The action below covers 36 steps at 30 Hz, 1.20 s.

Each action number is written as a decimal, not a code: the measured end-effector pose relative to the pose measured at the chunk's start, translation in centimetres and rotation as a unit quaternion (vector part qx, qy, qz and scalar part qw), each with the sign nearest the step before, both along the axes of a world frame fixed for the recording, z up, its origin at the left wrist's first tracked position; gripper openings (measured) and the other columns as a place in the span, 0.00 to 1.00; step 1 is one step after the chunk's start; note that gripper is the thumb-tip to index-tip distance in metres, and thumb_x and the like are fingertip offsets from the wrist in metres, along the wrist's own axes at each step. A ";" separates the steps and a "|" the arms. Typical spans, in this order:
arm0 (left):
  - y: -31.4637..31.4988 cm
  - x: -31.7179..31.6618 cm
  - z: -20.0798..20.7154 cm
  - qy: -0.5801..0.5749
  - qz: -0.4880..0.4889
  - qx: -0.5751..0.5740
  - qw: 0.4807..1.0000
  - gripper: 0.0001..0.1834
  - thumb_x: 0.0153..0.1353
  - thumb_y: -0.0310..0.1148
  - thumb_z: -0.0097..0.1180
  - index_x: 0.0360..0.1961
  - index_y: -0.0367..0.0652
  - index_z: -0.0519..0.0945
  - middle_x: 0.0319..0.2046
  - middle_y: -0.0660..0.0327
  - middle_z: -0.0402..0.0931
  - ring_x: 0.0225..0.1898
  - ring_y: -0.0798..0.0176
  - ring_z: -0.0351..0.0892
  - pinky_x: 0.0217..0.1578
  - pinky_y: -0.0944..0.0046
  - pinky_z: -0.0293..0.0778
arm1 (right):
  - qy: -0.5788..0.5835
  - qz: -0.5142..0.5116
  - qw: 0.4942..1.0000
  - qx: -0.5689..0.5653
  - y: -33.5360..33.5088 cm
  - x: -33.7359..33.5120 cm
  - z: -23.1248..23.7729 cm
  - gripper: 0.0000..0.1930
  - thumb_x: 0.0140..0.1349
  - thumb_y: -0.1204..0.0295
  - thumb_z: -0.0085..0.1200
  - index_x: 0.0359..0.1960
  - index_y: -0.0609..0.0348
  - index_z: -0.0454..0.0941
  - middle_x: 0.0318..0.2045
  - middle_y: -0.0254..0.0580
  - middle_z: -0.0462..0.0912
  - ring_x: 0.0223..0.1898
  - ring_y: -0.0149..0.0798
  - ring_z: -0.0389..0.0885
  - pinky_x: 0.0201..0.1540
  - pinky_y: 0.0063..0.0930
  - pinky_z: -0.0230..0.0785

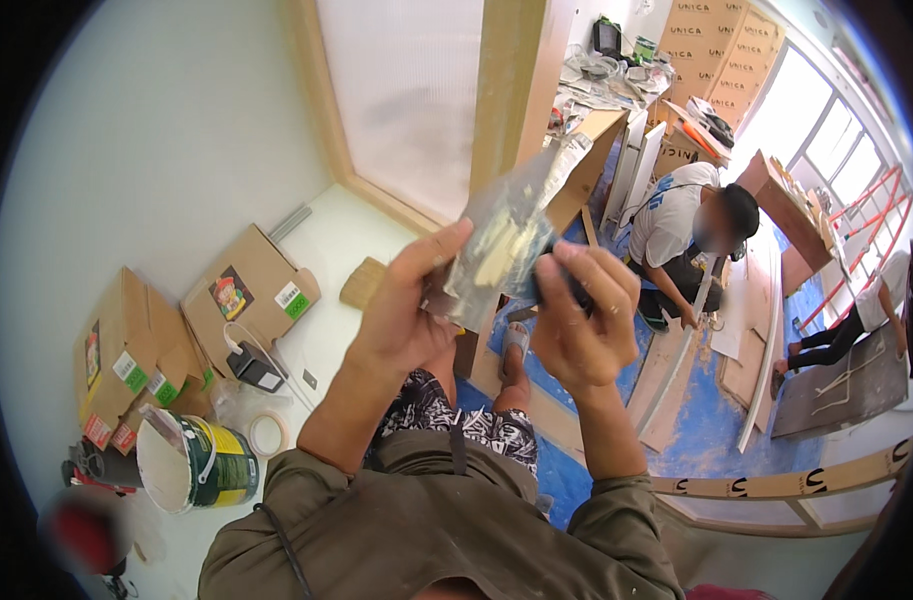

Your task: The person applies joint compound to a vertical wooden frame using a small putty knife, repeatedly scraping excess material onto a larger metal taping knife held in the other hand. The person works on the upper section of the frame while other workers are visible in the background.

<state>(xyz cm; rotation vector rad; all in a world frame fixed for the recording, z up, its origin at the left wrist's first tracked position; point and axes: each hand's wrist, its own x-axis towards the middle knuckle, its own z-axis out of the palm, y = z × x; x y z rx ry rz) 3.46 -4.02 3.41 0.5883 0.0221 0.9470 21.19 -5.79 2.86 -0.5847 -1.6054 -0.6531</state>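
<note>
In the head view, I see the plate (516,195) held up before the person (426,515), between the two hands. It is blurred, so I cannot tell if it is a blade or a sheet. The left hand (401,295) has a narrow grip on its lower left side, perhaps to leave the face with the pale paste (499,250) free. The right hand (586,315) bends its fingers around a dark piece (549,280); whether this is a handle, I cannot tell. The plate's long axis goes slantwise, from the left palm up to the right, and its far end points away from the person. At the left stands the bucket (226,465), maybe placed there for easy reach. A blue sheet (701,400) lies around the boards (751,310), probably against dirt.
</note>
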 end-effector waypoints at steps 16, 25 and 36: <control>-0.9 -4.6 -0.6 0.148 0.292 0.060 0.943 0.19 0.67 0.34 0.48 0.53 0.29 0.69 0.41 0.54 0.78 0.38 0.69 0.80 0.38 0.72 0.77 | -0.139 -0.108 0.971 0.161 8.8 4.4 26.2 0.11 0.54 0.83 0.59 0.40 0.63 0.79 0.35 0.39 0.82 0.36 0.33 0.80 0.44 0.24 0.71; -0.8 -7.1 -2.0 0.139 0.309 0.037 0.940 0.17 0.67 0.33 0.48 0.51 0.32 0.71 0.40 0.56 0.79 0.38 0.68 0.81 0.38 0.70 0.77 | -0.323 -0.248 0.893 0.194 12.0 1.7 29.7 0.10 0.52 0.84 0.56 0.38 0.63 0.80 0.34 0.45 0.82 0.36 0.42 0.81 0.41 0.31 0.73; -1.2 -7.1 -3.3 0.150 0.302 0.017 0.941 0.16 0.67 0.33 0.48 0.51 0.33 0.71 0.40 0.57 0.79 0.37 0.67 0.81 0.39 0.69 0.78 | -0.226 -0.099 0.959 -0.141 3.8 2.0 10.5 0.15 0.48 0.84 0.56 0.40 0.64 0.78 0.34 0.44 0.80 0.36 0.39 0.80 0.39 0.30 0.73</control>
